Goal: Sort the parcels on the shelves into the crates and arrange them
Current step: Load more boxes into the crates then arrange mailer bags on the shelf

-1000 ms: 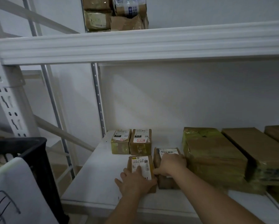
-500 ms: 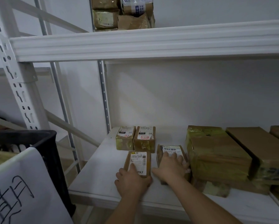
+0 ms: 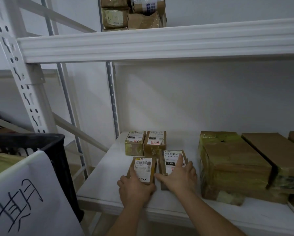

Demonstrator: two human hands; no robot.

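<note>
Two small parcels on shelf (image 3: 108, 181): left hand (image 3: 136, 189) grips left parcel (image 3: 142, 167), right hand (image 3: 180, 176) lies flat, fingers spread, on right parcel (image 3: 172, 160); risk—unclasped one likely slips when lifted toward crate (image 3: 54, 147).

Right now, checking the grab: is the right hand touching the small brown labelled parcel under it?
Touching. The head view shows the right hand lying on the small brown labelled parcel, fingers across its label.

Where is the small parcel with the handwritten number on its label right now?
In the head view it lies on the lower shelf near the front edge, under the left hand, beside the parcel under the right hand.
</note>
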